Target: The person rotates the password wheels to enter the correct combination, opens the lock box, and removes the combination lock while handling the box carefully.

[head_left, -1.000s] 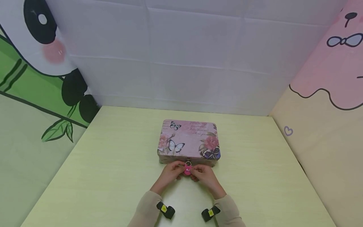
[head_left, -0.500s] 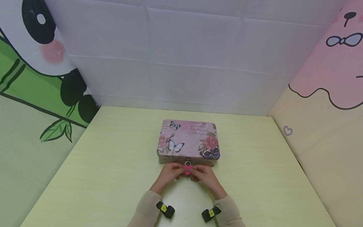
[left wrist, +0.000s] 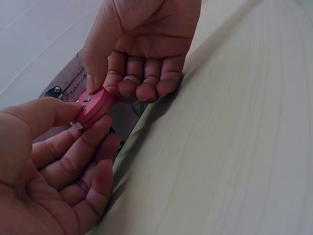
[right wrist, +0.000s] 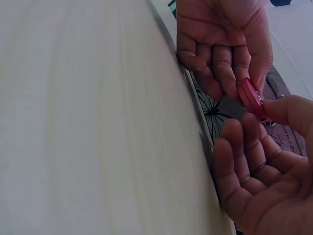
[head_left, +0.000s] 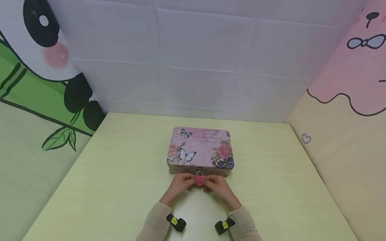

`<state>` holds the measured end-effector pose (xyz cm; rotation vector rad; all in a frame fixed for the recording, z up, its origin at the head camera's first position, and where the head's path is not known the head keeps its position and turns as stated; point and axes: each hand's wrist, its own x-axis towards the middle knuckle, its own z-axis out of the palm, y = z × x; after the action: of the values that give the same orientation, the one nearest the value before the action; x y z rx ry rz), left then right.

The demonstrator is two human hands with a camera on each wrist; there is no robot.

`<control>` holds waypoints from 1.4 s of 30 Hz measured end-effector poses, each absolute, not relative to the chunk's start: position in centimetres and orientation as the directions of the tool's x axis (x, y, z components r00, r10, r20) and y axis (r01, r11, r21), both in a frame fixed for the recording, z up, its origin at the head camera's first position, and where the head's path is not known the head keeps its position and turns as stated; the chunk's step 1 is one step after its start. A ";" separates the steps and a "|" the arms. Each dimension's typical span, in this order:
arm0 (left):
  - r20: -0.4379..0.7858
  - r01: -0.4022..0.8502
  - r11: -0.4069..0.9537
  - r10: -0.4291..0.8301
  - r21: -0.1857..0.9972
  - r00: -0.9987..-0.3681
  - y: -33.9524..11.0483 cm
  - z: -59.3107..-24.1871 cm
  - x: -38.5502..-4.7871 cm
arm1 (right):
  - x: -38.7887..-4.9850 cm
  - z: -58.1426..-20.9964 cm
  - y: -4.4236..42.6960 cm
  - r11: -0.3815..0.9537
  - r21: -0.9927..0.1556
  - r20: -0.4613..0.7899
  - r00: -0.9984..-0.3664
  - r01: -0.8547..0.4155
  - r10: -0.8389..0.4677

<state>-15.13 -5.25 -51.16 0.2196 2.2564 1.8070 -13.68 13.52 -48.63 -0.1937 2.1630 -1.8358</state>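
And here's the lock [head_left: 199, 180], pink, just in front of the box [head_left: 200, 145], about midway between the table's [head_left: 120, 174] left and right edges. Its shackle [head_left: 200, 173] points at the far edge, right by the box's clasp [head_left: 200, 169]; whether it passes through, I can't tell. The long axis runs straight from far edge to near, body on the near side, dials [left wrist: 88, 100] facing up. Both grips are closed down to a pinch! The left hand [head_left: 181, 183] has the body's left side, thumb on the face, fingertips behind; the right hand [head_left: 217, 185] pinches its right side. So the body sits right between the fingertips, out beyond both palms, shackle clear of the thumbs.
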 end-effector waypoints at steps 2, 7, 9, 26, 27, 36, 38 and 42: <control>-0.092 -0.031 0.224 0.267 0.974 -0.959 -5.2 -51.2 -15.2 | -13.7 -49.0 13.5 0.166 -0.982 -0.139 -0.947 0.094 -0.288; -0.088 -0.023 0.232 0.273 0.972 -0.958 -5.2 -51.4 -15.3 | -14.1 -50.2 13.6 0.155 -0.982 -0.149 -0.952 0.110 -0.267; -0.086 -0.019 0.238 0.274 0.971 -0.958 -5.2 -51.4 -15.3 | -14.1 -50.4 13.6 0.152 -0.982 -0.150 -0.953 0.113 -0.261; -0.093 -0.024 0.245 0.276 0.969 -0.957 -5.2 -51.2 -15.2 | -14.2 -50.7 13.9 0.129 -0.985 -0.142 -0.954 0.111 -0.265; -0.094 -0.026 0.241 0.276 0.970 -0.957 -5.2 -51.2 -15.2 | -14.1 -50.7 13.9 0.125 -0.987 -0.136 -0.954 0.106 -0.266; -0.102 -0.038 0.237 0.263 0.971 -0.959 -5.3 -51.1 -15.2 | -14.0 -50.4 14.0 0.107 -0.988 -0.134 -0.954 0.109 -0.268; -0.109 -0.047 0.240 0.253 0.970 -0.961 -5.3 -51.2 -15.3 | -14.0 -50.3 13.9 0.102 -0.989 -0.133 -0.954 0.110 -0.267; -0.120 -0.059 0.246 0.238 0.967 -0.964 -5.2 -51.3 -15.4 | -13.8 -50.2 13.9 0.089 -0.990 -0.133 -0.955 0.113 -0.267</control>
<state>-15.37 -5.19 -51.33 0.1670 2.2771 1.7845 -13.84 13.86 -50.25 -0.1532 2.0911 -1.9427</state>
